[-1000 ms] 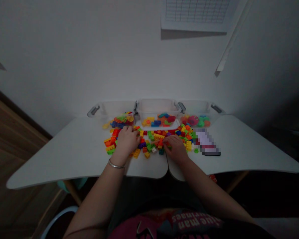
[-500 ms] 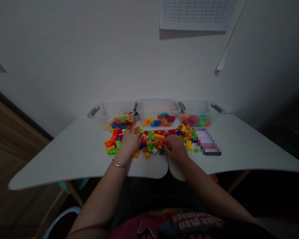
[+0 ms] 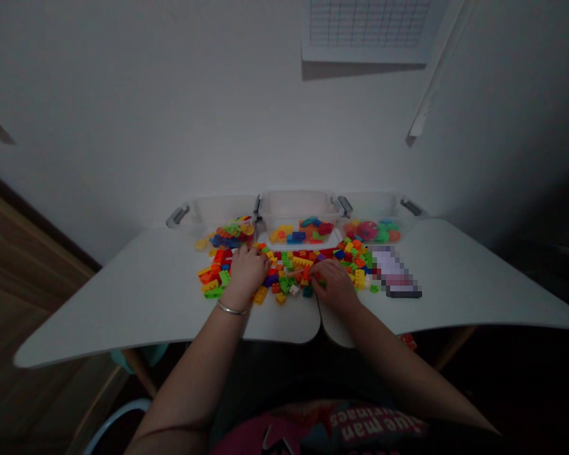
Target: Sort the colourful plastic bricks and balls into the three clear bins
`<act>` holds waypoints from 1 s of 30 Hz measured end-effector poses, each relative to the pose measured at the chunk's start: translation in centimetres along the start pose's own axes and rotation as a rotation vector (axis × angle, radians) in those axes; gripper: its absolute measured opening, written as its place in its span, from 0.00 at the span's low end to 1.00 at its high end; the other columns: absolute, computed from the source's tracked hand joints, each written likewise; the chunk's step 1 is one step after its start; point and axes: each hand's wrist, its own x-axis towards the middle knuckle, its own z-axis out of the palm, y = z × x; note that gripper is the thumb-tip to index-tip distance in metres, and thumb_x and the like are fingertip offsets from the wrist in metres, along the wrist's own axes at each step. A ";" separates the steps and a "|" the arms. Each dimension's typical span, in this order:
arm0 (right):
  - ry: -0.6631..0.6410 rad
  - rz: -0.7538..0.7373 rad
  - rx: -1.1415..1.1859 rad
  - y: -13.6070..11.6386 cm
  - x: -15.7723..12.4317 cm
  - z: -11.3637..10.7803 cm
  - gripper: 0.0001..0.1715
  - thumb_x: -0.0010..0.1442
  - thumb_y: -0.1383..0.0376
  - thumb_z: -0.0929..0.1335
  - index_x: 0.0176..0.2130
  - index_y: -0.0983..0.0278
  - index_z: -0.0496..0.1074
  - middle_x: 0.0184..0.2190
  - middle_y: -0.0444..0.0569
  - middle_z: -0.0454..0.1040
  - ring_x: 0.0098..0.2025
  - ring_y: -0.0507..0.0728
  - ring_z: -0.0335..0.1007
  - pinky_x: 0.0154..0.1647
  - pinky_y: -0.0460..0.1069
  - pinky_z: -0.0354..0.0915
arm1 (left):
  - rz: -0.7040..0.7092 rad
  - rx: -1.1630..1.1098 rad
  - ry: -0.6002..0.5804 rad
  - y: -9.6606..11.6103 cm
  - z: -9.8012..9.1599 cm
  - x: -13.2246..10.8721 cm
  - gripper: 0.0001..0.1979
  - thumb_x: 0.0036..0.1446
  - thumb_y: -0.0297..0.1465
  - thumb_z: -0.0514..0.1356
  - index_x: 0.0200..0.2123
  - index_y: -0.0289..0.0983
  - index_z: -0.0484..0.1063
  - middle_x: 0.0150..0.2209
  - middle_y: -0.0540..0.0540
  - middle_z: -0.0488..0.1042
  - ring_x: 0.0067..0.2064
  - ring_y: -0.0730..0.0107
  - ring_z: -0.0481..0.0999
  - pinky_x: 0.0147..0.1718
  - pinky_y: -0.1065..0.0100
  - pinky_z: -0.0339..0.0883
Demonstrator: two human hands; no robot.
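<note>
Many toy building bricks in red, yellow, green, orange and blue lie in a loose pile on the white table. My left hand rests on the left part of the pile, palm down, fingers reaching over the bricks; whether it grips one is hidden. At the pile's right side, my right hand has its fingers bent beside an orange brick; its fingertips are partly hidden. Between the hands lie green bricks, a white brick and a yellow brick.
Behind the pile stand three clear plastic bins: the left bin, the middle bin and the right bin, each with coloured toy pieces inside. A blurred-out phone-like device lies right of the pile. A seam splits the table's front edge.
Both hands stay almost in place over the bricks. My left hand's fingers have shifted slightly; the whole view has tilted a little.
</note>
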 end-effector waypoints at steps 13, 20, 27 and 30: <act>-0.005 -0.009 0.000 0.0 0.0 0.1 0.07 0.59 0.71 0.67 0.36 0.61 0.74 0.36 0.51 0.78 0.43 0.61 0.70 0.49 0.57 0.67 | 0.024 0.031 0.004 0.7 -0.2 0.1 0.16 0.62 0.31 0.52 0.40 0.40 0.82 0.42 0.35 0.75 0.50 0.46 0.67 0.49 0.49 0.60; 0.008 -0.004 0.006 0.1 -0.1 0.2 0.07 0.60 0.70 0.67 0.36 0.61 0.74 0.36 0.50 0.78 0.43 0.61 0.71 0.49 0.57 0.68 | 0.062 -0.007 0.010 0.6 0.0 0.3 0.15 0.62 0.32 0.55 0.43 0.38 0.81 0.43 0.36 0.75 0.50 0.48 0.67 0.49 0.52 0.61; 0.002 -0.005 0.016 0.0 0.1 0.1 0.07 0.59 0.71 0.67 0.36 0.62 0.74 0.35 0.52 0.78 0.42 0.61 0.70 0.48 0.57 0.67 | 0.015 -0.004 0.033 0.5 0.9 0.4 0.14 0.60 0.35 0.57 0.43 0.37 0.80 0.45 0.35 0.74 0.51 0.46 0.67 0.48 0.51 0.62; 0.010 -0.002 0.018 0.0 0.1 0.1 0.07 0.58 0.72 0.67 0.36 0.62 0.74 0.35 0.52 0.78 0.42 0.61 0.70 0.48 0.57 0.67 | 0.001 -0.020 0.018 0.4 1.1 0.5 0.15 0.59 0.36 0.59 0.45 0.38 0.80 0.45 0.35 0.74 0.51 0.46 0.67 0.48 0.51 0.62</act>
